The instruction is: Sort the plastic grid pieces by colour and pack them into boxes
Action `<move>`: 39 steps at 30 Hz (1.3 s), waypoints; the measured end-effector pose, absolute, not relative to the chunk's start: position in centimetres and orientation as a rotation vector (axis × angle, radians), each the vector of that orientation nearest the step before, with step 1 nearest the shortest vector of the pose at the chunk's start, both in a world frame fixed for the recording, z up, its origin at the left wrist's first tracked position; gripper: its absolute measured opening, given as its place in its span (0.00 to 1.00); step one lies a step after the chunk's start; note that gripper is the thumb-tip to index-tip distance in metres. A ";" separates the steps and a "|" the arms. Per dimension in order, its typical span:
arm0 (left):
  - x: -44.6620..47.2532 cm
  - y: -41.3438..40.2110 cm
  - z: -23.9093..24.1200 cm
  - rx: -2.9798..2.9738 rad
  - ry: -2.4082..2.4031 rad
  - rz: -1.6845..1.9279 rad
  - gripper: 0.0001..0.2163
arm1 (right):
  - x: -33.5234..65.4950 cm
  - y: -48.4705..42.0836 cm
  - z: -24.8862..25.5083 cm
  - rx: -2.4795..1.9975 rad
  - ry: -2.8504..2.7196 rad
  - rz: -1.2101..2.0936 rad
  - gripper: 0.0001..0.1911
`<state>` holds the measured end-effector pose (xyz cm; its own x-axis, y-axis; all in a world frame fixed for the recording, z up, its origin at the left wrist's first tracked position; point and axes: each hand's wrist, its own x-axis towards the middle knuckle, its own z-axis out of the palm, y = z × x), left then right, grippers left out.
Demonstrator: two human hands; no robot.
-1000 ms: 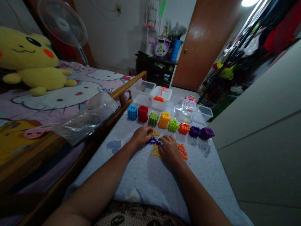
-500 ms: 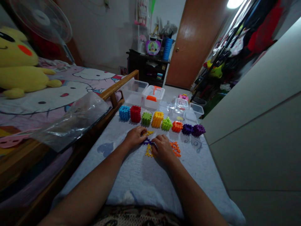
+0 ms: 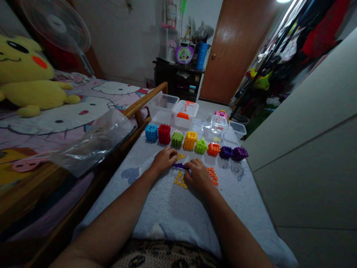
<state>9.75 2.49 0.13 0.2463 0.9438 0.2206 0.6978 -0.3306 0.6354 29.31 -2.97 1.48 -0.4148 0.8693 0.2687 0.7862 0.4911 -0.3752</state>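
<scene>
A flat purple building piece point(image 3: 179, 165) with notched edges stretches between my two hands. My left hand point(image 3: 165, 160) pinches its left end, and my right hand point(image 3: 196, 174) has its fingers closed on the right end. Just beyond it lies a yellow notched piece point(image 3: 181, 156), partly hidden by my left fingers. A yellow triangular piece point(image 3: 180, 180) rests on the cloth on the near side, beside my right hand. Orange notched pieces point(image 3: 212, 176) lie to the right of my right hand, which covers part of them.
Beyond my hands runs a row of stacked pieces: blue point(image 3: 151, 133), red point(image 3: 164, 134), yellow point(image 3: 190, 140), orange point(image 3: 214, 149), purple point(image 3: 240, 153) and others. Clear plastic boxes point(image 3: 163, 108) stand behind. A wooden bed rail point(image 3: 145, 100) borders the left, a pale cabinet point(image 3: 306, 130) the right.
The purple piece has been turned and now appears as a thin strip between my hands. The view has shifted slightly; the pieces on the cloth and the row look otherwise unchanged.
</scene>
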 end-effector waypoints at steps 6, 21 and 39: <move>9.6 2.8 -0.1 2.102 1.484 0.851 0.14 | 32.2 -2.1 1.4 -1.459 -1.996 0.361 0.11; 9.6 2.7 -0.5 2.131 1.515 0.782 0.09 | 33.5 -1.6 1.2 -1.888 -2.134 0.170 0.09; 9.5 2.7 -0.6 2.128 1.523 0.781 0.08 | 33.1 -1.7 1.9 -1.929 -2.015 0.201 0.06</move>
